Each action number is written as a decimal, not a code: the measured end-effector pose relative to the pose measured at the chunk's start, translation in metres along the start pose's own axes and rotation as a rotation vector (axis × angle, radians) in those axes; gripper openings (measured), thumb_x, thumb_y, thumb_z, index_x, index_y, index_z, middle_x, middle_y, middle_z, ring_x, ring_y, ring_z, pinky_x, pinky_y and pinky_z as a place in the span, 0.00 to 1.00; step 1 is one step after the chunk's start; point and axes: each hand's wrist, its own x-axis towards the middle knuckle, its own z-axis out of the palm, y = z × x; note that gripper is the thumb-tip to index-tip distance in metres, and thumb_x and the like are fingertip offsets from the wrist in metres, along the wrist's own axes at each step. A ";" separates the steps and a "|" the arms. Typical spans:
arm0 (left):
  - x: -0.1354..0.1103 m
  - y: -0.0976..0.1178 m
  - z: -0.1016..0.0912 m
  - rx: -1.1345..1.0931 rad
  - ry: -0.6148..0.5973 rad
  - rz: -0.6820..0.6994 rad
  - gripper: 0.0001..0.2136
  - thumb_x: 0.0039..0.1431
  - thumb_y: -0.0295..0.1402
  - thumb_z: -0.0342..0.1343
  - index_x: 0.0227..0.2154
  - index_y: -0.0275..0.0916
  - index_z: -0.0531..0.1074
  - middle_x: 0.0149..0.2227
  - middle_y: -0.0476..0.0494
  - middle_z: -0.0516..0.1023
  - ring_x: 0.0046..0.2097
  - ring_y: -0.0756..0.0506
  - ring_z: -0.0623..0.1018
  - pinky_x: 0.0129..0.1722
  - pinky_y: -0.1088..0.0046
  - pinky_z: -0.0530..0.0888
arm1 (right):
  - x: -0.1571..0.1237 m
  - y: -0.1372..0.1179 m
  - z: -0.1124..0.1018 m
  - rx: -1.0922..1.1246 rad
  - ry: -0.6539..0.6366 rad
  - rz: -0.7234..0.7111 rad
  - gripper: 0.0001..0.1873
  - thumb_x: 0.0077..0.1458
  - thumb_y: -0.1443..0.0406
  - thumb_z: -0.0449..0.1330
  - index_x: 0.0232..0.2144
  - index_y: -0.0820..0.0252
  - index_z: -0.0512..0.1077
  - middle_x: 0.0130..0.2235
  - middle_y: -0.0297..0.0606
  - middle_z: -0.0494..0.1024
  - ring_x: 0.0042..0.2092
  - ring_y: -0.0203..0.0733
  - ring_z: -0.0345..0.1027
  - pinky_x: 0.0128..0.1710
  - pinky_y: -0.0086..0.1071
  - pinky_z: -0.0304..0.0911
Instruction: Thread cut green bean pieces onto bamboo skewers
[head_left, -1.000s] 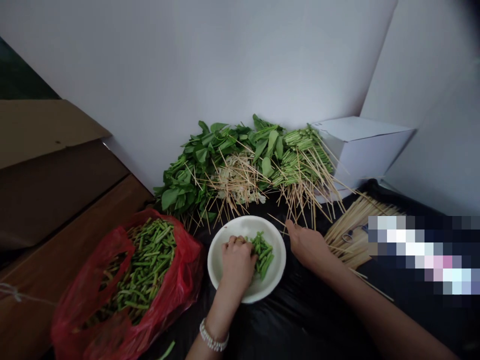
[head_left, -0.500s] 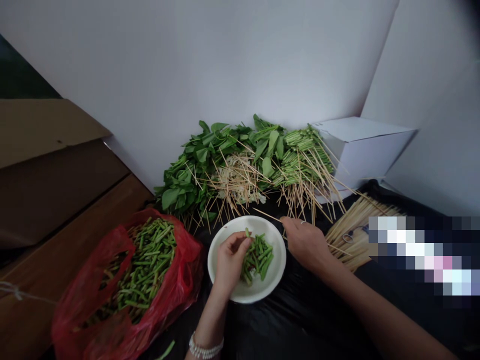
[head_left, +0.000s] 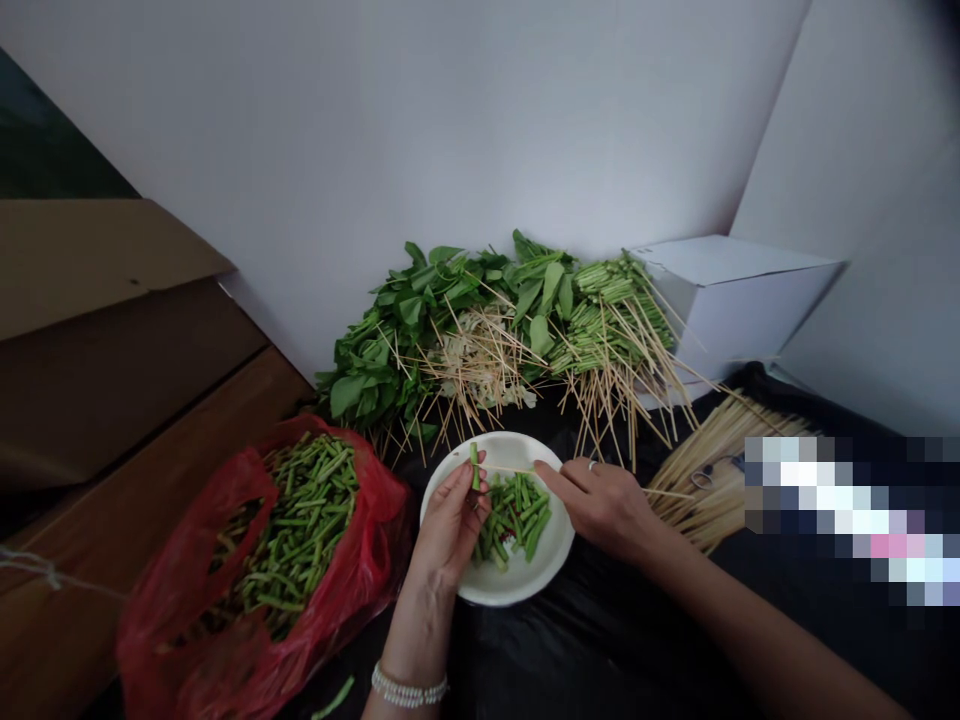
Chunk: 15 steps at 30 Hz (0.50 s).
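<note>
Green bean piece (head_left: 474, 467) stands upright, pinched in your half-curled left hand (head_left: 448, 530) between thumb and fingers, just above the white bowl (head_left: 553, 565). Your right hand (head_left: 604, 507) pinches a bamboo skewer (head_left: 514, 469) near its end, the tip just beside that piece. More cut beans (head_left: 516, 518) lie in the bowl; a red plastic bag (head_left: 379, 520) of beans sits just left of it.
</note>
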 end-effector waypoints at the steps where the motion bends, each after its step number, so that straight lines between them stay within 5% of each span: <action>1: 0.000 0.000 0.000 -0.006 0.001 0.002 0.14 0.48 0.29 0.66 0.40 0.34 0.77 0.30 0.49 0.75 0.29 0.56 0.72 0.25 0.86 0.70 | 0.000 0.000 0.000 0.001 -0.001 -0.003 0.16 0.60 0.69 0.53 0.49 0.64 0.71 0.28 0.35 0.70 0.29 0.34 0.61 0.27 0.30 0.53; 15: -0.002 0.004 0.002 -0.009 0.029 0.027 0.13 0.47 0.27 0.66 0.38 0.33 0.79 0.28 0.48 0.76 0.28 0.55 0.73 0.26 0.85 0.70 | -0.001 -0.001 0.002 -0.018 -0.029 -0.009 0.16 0.60 0.69 0.53 0.49 0.64 0.71 0.29 0.35 0.71 0.29 0.36 0.62 0.27 0.31 0.54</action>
